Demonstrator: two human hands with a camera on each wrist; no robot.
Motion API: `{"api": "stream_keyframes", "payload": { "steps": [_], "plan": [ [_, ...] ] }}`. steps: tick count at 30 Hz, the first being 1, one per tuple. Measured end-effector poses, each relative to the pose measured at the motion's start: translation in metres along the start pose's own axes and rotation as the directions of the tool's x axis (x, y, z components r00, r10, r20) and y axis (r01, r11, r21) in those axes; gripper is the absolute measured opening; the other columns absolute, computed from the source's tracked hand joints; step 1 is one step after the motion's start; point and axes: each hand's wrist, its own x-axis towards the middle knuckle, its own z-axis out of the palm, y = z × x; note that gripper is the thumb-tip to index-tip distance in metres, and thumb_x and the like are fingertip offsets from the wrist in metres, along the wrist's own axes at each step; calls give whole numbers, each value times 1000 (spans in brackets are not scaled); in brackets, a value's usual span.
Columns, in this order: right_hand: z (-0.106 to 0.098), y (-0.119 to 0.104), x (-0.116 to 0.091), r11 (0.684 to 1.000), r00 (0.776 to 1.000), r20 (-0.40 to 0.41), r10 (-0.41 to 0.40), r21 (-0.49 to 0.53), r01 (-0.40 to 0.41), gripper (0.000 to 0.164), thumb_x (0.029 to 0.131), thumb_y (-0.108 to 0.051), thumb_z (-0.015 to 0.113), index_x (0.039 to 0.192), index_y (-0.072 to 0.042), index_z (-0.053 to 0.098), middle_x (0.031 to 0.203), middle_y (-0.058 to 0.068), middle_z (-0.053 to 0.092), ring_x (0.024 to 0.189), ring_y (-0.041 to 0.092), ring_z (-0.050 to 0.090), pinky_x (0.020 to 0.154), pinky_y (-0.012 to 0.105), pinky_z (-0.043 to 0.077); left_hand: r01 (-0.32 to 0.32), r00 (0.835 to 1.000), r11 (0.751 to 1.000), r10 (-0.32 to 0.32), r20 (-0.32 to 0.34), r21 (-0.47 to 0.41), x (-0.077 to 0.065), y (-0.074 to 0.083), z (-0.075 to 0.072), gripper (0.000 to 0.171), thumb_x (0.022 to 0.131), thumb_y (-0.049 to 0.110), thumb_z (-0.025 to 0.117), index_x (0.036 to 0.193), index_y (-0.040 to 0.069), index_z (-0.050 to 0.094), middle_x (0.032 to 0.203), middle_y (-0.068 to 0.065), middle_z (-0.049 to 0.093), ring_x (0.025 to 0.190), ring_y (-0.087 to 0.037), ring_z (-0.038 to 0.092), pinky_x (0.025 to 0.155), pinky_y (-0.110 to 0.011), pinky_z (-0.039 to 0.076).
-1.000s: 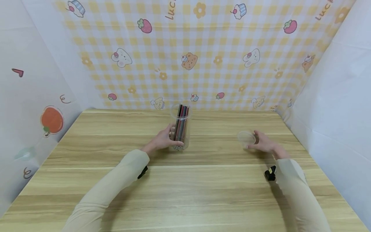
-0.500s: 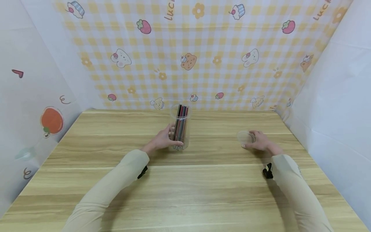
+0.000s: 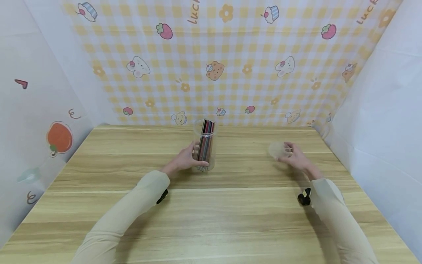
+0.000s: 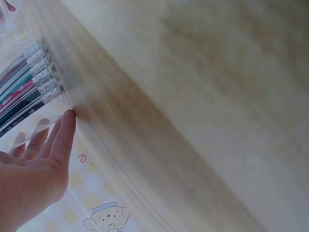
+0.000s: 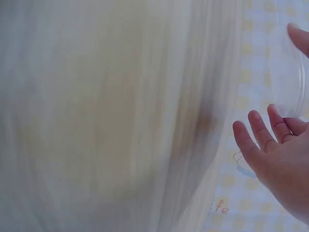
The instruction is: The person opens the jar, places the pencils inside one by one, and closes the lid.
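Observation:
A tall clear plastic jar (image 3: 213,152) stands at the middle back of the table, its top uncovered. Inside it, a bundle of pencils (image 3: 206,143) leans a little to one side. My left hand (image 3: 186,158) grips the jar low down, thumb across the front. In the left wrist view the pencils (image 4: 29,89) show silvery ends at the jar's bottom, and the left fingers (image 4: 63,140) lie along its wall. Off to the right, my right hand (image 3: 298,158) holds a round clear lid (image 3: 275,150) by its edge. The right wrist view catches this lid (image 5: 285,67) between thumb and fingers.
The wood-grain table (image 3: 211,220) reaches back to a yellow checked cloth (image 3: 230,88). White sheets hang along the left side (image 3: 29,117) and the right side (image 3: 389,121). A black wrist camera (image 3: 304,197) sits under the right sleeve.
My right hand has moved slightly left around the clear lid, and the lid has since shifted up and left with it. The left hand, jar and pencils have stayed in place.

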Motion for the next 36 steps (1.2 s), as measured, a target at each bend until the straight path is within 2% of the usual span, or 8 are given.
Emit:
{"api": "stream_keyframes", "payload": {
  "steps": [7, 10, 14, 17, 21, 31, 33, 36],
  "plan": [
    [5, -13, -1, 992, 1000, -16, 2, 129, 0, 80, 80, -17, 66, 137, 4, 13, 134, 27, 24, 120, 39, 26, 94, 51, 29, -6, 1000, 1000, 6, -8, 4, 2, 0, 1, 95, 62, 38, 78, 135, 13, 23, 127, -18, 40, 112, -30, 41, 96, -44, 30],
    [9, -20, -1, 981, 1000, -22, -11, 192, 15, 79, 80, -17, 66, 138, -1, 15, 135, 21, 28, 116, 30, 35, 90, 36, 37, -13, 1000, 1000, 13, -5, -3, 0, 4, 0, 94, 63, 36, 78, 135, 12, 23, 127, -19, 41, 111, -31, 42, 96, -45, 30],
    [17, -34, -3, 970, 996, -27, -82, 226, 86, 74, 80, -12, 65, 138, -2, 19, 135, 17, 28, 107, 22, 44, 77, 20, 42, -22, 1000, 1000, 22, -3, -19, -2, 5, -1, 95, 63, 35, 78, 136, 12, 22, 127, -19, 40, 111, -32, 43, 95, -45, 30],
    [24, -47, -4, 967, 990, -16, -140, 215, 140, 71, 80, -10, 65, 136, -2, 22, 135, 17, 29, 108, 25, 43, 77, 21, 42, -29, 1000, 999, 29, -2, -24, 0, 1, 0, 97, 63, 36, 78, 137, 13, 20, 127, -17, 40, 111, -32, 43, 95, -45, 31],
    [33, -60, -3, 947, 982, -2, -188, 263, 182, 69, 79, -7, 65, 135, -2, 25, 133, 17, 30, 113, 31, 38, 79, 22, 42, -24, 1000, 999, 24, -1, -26, 1, 0, 1, 98, 63, 37, 78, 137, 14, 20, 127, -16, 41, 110, -31, 44, 94, -43, 32],
    [49, -82, -2, 851, 960, -41, -278, 453, 265, 67, 79, 5, 58, 136, -2, 23, 137, 17, 23, 110, 21, 42, 76, 23, 46, -23, 1000, 1000, 23, -2, -15, -1, 1, 1, 98, 63, 35, 78, 138, 14, 18, 128, -17, 39, 112, -31, 41, 95, -45, 31],
    [51, -85, -2, 824, 955, -44, -293, 496, 275, 66, 79, 8, 56, 135, -1, 24, 138, 16, 21, 111, 19, 41, 77, 23, 45, -19, 1000, 1000, 19, -3, -11, -1, 0, 1, 98, 63, 36, 78, 138, 15, 18, 128, -17, 39, 113, -30, 41, 95, -44, 31],
    [56, -89, -1, 760, 952, -49, -301, 590, 271, 64, 79, 11, 53, 135, 0, 23, 139, 15, 18, 111, 17, 40, 77, 23, 45, -16, 1000, 1000, 16, -2, -9, 0, 0, 1, 100, 62, 37, 78, 138, 16, 18, 129, -15, 39, 114, -29, 40, 95, -44, 31]
  ]
}}
